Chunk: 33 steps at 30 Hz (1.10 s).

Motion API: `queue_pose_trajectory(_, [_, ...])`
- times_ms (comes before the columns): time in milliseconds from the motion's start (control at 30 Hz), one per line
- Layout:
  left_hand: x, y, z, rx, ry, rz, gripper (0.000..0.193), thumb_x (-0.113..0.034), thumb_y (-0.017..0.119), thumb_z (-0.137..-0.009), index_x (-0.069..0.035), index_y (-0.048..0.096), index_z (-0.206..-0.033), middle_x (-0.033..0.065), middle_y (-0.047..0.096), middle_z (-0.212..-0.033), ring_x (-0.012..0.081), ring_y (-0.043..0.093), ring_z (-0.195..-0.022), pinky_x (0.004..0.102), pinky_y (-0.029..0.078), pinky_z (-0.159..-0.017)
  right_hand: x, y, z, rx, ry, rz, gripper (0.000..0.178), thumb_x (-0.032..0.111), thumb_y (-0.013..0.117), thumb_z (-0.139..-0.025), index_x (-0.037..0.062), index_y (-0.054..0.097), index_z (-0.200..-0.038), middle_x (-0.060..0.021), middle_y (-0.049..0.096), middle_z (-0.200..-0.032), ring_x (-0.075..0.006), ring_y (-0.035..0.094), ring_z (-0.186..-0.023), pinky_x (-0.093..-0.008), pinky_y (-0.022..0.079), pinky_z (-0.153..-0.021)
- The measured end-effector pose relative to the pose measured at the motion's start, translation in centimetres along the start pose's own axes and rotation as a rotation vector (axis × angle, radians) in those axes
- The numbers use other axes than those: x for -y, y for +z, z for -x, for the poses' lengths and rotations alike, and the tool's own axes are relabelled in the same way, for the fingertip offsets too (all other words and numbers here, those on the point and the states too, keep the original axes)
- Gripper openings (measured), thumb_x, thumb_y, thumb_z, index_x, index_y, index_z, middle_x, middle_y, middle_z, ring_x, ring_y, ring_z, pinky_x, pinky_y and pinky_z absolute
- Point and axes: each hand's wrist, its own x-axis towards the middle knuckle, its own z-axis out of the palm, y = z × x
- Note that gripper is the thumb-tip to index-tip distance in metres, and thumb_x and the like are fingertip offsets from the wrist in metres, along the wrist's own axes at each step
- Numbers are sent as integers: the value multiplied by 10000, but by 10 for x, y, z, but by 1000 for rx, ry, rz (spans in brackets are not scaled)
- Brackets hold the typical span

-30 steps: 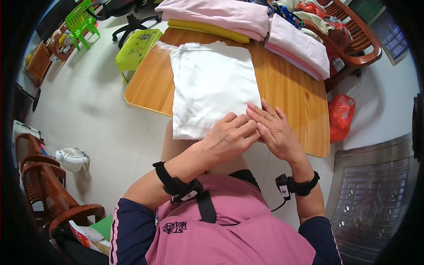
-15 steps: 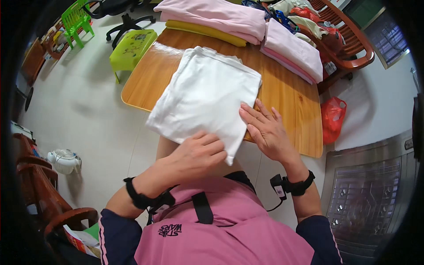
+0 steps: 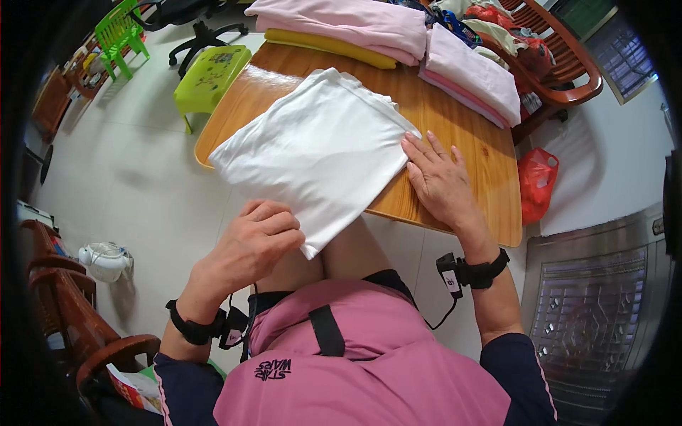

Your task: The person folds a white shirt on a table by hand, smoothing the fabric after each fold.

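Observation:
A folded white cloth (image 3: 320, 145), perhaps a garment, lies on the wooden table (image 3: 477, 170), with its near part hanging over the front edge toward my lap. My left hand (image 3: 260, 238) is closed at the cloth's near left edge, fingers curled and pinching the fabric. On the cloth's right corner rest the fingertips of my right hand (image 3: 442, 177), stretched out and spread flat, with the palm over the tabletop.
Folded pink cloth (image 3: 348, 27) lies on a yellow one (image 3: 330, 50) at the table's far edge. Another pink stack (image 3: 472, 74) sits far right. A green stool (image 3: 213, 74) stands left, a red bag (image 3: 538, 184) right, a wooden chair (image 3: 568, 71) behind.
My left hand has moved left, pulling the cloth's near edge with it, so the cloth has turned and spread leftward. My right hand has shifted slightly up and right along with its corner.

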Motion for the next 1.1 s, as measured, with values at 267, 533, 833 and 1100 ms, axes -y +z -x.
queue_pose_trajectory(267, [-5,4,-7,-112,-20,-79,170,-59,669,-726,-98,625,-886,25,602,-973,221,574,-1079,388,439,-942,-2,-9,31,-15,113,40,419,307,451,-989,136,550,-1358,-25,514,-1446,-258,449,-1357,-548,278,-1103])
queue_pose_trajectory(533, [-12,28,-32,-169,63,-77,175,-81,636,-759,-96,610,-931,41,593,-1003,233,558,-1128,423,398,-1022,-19,-28,77,-77,142,157,379,218,547,-946,81,580,-1298,-85,575,-1361,-289,495,-1307,-525,306,-1084])
queue_pose_trajectory(833, [-13,27,-32,-159,37,-69,211,-78,678,-796,-90,638,-1003,58,604,-1030,254,560,-1129,435,398,-1023,83,-193,89,-407,-301,-381,129,161,497,-910,73,585,-946,-92,662,-829,-211,661,-735,-396,489,-709])
queue_pose_trajectory(1100, [-18,30,-33,-178,18,-68,250,-66,684,-788,-85,645,-1035,77,608,-1044,282,560,-1133,447,407,-1012,71,-235,125,-458,-418,-251,292,363,369,-1015,104,485,-946,-86,607,-836,-196,623,-707,-412,447,-709])
